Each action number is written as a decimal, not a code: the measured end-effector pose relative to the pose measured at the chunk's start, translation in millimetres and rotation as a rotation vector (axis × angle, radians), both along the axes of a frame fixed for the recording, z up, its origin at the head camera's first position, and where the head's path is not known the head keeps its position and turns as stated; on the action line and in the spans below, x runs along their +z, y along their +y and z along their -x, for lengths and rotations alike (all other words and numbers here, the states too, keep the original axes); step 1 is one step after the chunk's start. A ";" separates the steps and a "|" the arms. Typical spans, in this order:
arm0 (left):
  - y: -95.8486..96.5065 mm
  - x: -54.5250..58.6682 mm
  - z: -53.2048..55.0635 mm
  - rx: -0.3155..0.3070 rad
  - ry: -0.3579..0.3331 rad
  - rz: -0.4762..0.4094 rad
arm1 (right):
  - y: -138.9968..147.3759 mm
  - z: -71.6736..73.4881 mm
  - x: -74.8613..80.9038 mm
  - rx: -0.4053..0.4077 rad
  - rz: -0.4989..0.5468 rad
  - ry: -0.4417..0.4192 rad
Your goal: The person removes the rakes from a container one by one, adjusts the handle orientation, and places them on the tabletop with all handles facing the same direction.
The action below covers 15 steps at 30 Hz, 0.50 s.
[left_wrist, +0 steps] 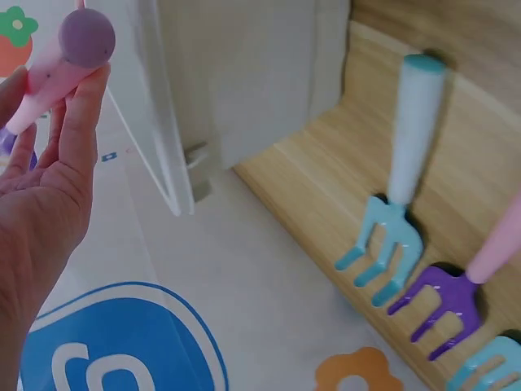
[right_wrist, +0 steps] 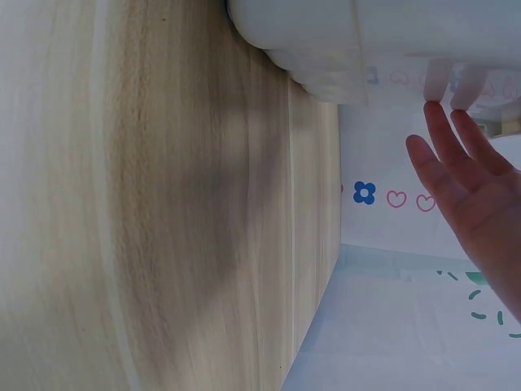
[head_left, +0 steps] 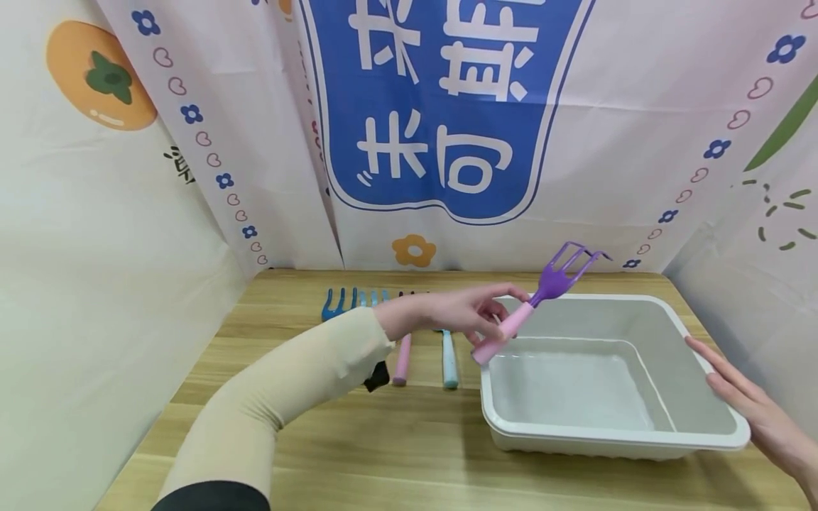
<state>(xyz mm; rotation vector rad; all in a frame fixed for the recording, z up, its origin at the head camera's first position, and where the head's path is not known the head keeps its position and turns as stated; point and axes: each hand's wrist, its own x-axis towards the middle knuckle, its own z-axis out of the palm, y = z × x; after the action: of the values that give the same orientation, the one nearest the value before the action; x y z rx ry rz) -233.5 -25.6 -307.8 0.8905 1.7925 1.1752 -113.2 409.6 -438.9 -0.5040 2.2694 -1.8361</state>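
My left hand [head_left: 461, 310] grips the pink handle of a purple three-pronged hand rake [head_left: 554, 282], raised over the left rim of a light grey plastic bin [head_left: 613, 438]. The prongs tilt up to the right. In the left wrist view the fingers and thumb of this hand [left_wrist: 53, 191] are around the pink handle [left_wrist: 59, 69], its round end facing the camera. At the bin's right side, my right hand [head_left: 748, 397] rests with extended fingers against the rim. The right wrist view shows its straight fingertips [right_wrist: 434, 110] touching the bin's glossy outer wall [right_wrist: 431, 32].
Left of the bin, several hand rakes lie on the wooden table [head_left: 409, 440]: a light blue one [left_wrist: 417, 122], a pink-handled purple one [left_wrist: 456, 303], another light blue one [left_wrist: 488, 366] and a dark blue one [head_left: 332, 310]. A printed curtain [head_left: 275, 142] hangs behind.
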 end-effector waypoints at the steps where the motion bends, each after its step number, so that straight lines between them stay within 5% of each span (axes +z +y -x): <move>1: -4.9 -1.0 -1.6 0.011 0.003 -0.008 | 0.1 0.0 0.2 0.004 0.004 -0.002; 15: -79.7 -19.1 -29.6 0.218 -0.048 -0.123 | 1.0 0.6 0.3 0.016 0.008 0.002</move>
<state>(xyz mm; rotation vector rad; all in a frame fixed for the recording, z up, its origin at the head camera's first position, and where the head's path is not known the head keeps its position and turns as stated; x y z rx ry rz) -203.9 -105.3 -326.9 0.7425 1.8285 1.4458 -113.8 410.5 -438.6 -0.5237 2.2541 -1.8387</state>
